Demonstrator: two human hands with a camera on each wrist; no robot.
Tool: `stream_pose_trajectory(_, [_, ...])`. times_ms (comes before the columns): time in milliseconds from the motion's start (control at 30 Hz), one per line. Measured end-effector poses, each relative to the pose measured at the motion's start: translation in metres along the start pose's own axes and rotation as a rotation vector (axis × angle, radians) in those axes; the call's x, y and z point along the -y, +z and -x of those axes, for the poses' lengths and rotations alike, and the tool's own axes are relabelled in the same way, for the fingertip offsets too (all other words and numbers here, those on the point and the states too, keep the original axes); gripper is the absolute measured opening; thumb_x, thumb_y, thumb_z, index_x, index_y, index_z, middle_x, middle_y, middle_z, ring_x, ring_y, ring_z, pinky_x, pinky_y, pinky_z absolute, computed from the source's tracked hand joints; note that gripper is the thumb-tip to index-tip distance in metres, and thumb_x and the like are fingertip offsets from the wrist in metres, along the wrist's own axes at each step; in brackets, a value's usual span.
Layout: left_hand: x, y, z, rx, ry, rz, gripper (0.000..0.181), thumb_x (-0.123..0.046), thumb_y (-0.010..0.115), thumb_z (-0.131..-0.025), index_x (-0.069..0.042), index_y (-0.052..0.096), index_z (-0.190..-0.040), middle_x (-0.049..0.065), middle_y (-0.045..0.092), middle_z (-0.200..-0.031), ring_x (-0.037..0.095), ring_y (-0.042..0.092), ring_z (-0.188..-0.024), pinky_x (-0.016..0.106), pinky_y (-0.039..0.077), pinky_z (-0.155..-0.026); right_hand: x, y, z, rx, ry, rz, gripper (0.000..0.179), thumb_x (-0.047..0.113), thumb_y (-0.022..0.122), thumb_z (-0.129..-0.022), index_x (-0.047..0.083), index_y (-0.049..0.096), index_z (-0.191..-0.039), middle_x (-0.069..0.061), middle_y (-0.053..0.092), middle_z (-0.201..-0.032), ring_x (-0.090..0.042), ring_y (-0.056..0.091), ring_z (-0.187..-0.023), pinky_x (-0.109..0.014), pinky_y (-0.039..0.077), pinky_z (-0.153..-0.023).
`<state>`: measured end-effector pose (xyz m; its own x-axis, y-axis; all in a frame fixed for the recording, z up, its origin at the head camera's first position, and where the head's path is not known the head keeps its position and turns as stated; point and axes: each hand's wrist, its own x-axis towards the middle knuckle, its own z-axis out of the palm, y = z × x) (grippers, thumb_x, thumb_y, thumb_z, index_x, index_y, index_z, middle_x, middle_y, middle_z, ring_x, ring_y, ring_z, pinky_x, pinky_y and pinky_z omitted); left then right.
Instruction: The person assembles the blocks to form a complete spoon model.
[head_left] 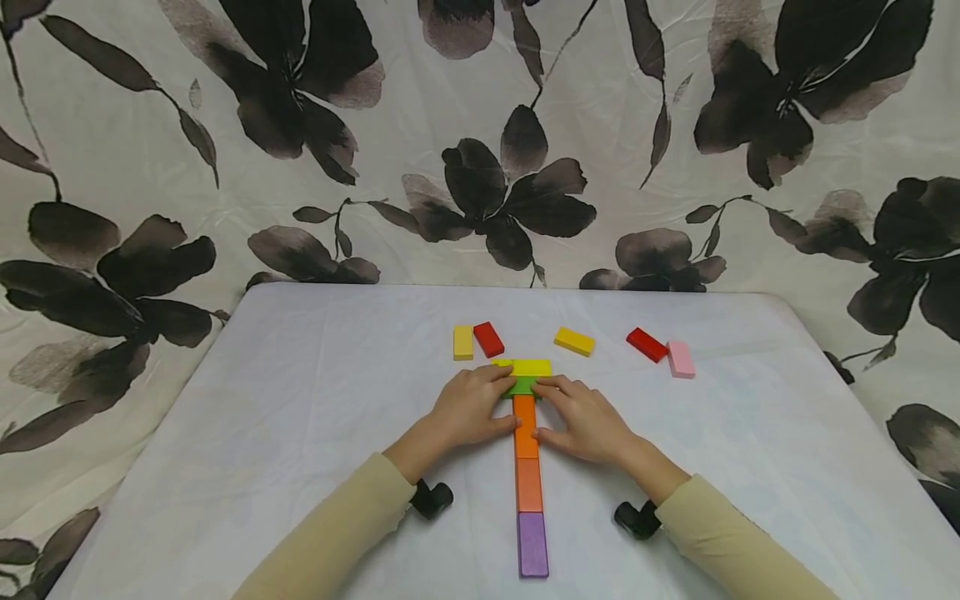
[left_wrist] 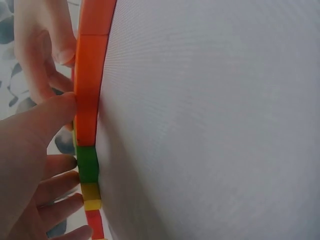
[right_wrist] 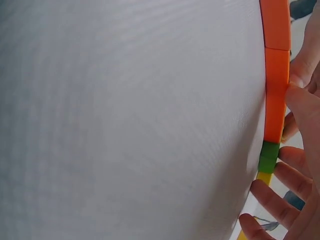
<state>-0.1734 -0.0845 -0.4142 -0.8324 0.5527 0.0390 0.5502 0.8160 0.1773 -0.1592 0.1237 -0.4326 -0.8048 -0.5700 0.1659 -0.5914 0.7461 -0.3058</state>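
Note:
On the white table, a column of blocks runs away from the person: a purple block (head_left: 533, 546), a lighter orange block (head_left: 528, 485) and a brighter orange block (head_left: 526, 442). A green block (head_left: 523, 385) lies crosswise at its far end, with a yellow block (head_left: 534, 367) beyond it. From the left, the left hand (head_left: 472, 406) touches the bright orange block's side with its thumb; its fingers rest by the green and yellow blocks. The right hand (head_left: 588, 419) mirrors it, thumb at the orange block (right_wrist: 276, 95), fingers spread around the green block's end (right_wrist: 269, 157).
Behind the column lie loose blocks: a yellow one (head_left: 463, 342) beside a red one (head_left: 489, 339), another yellow (head_left: 574, 341), and a second red (head_left: 647, 344) touching a pink one (head_left: 681, 359). A flower-patterned cloth (head_left: 420, 100) hangs past the table's far edge.

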Motion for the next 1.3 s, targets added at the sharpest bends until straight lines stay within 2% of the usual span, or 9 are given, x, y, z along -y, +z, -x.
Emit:
stream_pose_trajectory(233, [0.0,0.001,0.001,0.01,-0.013,0.021,0.06,-0.044,0.064,-0.081,-0.009,0.055,-0.129,0.005,0.048,-0.137,0.022,0.044,-0.126,0.042,0.039,-0.101,-0.002,-0.001,0.0,0.013,0.008,-0.008,0.057,0.038,0.069,-0.08,0.012,0.054,-0.129,-0.006,0.051,-0.131,-0.024,0.051,-0.115,-0.045,0.046,-0.09])
stream_pose_trajectory(400, [0.001,0.002,0.002,-0.001,-0.009,0.032,0.06,-0.044,0.065,-0.08,-0.008,0.055,-0.128,0.006,0.049,-0.136,0.022,0.045,-0.125,0.041,0.04,-0.1,-0.007,-0.007,-0.004,-0.045,0.039,-0.035,0.047,0.029,0.07,-0.081,0.012,0.058,-0.123,-0.005,0.056,-0.125,-0.022,0.052,-0.113,-0.043,0.045,-0.095])
stream_pose_trajectory(600, [0.002,0.002,0.002,0.001,-0.012,0.043,0.061,-0.044,0.065,-0.08,-0.008,0.055,-0.128,0.006,0.048,-0.136,0.022,0.045,-0.125,0.04,0.04,-0.1,-0.021,-0.017,-0.015,-0.113,0.167,-0.077,0.039,0.021,0.069,-0.082,0.011,0.06,-0.119,-0.005,0.058,-0.12,-0.025,0.053,-0.109,-0.044,0.045,-0.094])
stream_pose_trajectory(733, [0.002,0.002,0.002,0.003,-0.01,0.054,0.06,-0.043,0.065,-0.08,-0.008,0.055,-0.128,0.006,0.048,-0.137,0.023,0.045,-0.125,0.041,0.041,-0.1,-0.035,-0.022,-0.024,-0.11,0.275,-0.085,0.039,0.022,0.067,-0.084,0.011,0.059,-0.121,-0.008,0.056,-0.121,-0.027,0.052,-0.107,-0.045,0.046,-0.092])
stream_pose_trajectory(900, [0.002,0.004,0.002,-0.016,-0.005,0.06,0.059,-0.042,0.065,-0.08,-0.007,0.056,-0.127,0.006,0.049,-0.136,0.023,0.045,-0.124,0.04,0.041,-0.099,-0.052,-0.024,-0.035,-0.096,0.364,-0.091,0.042,0.023,0.065,-0.085,0.01,0.056,-0.124,-0.012,0.053,-0.123,-0.029,0.052,-0.106,-0.045,0.046,-0.091])
stream_pose_trajectory(1300, [0.002,0.006,0.002,-0.043,-0.009,0.067,0.058,-0.042,0.065,-0.08,-0.008,0.057,-0.126,0.006,0.05,-0.134,0.023,0.046,-0.124,0.041,0.042,-0.098,-0.07,-0.024,-0.048,-0.042,0.457,-0.12,0.047,0.025,0.064,-0.086,0.008,0.053,-0.129,-0.017,0.05,-0.127,-0.031,0.05,-0.108,-0.046,0.043,-0.095])
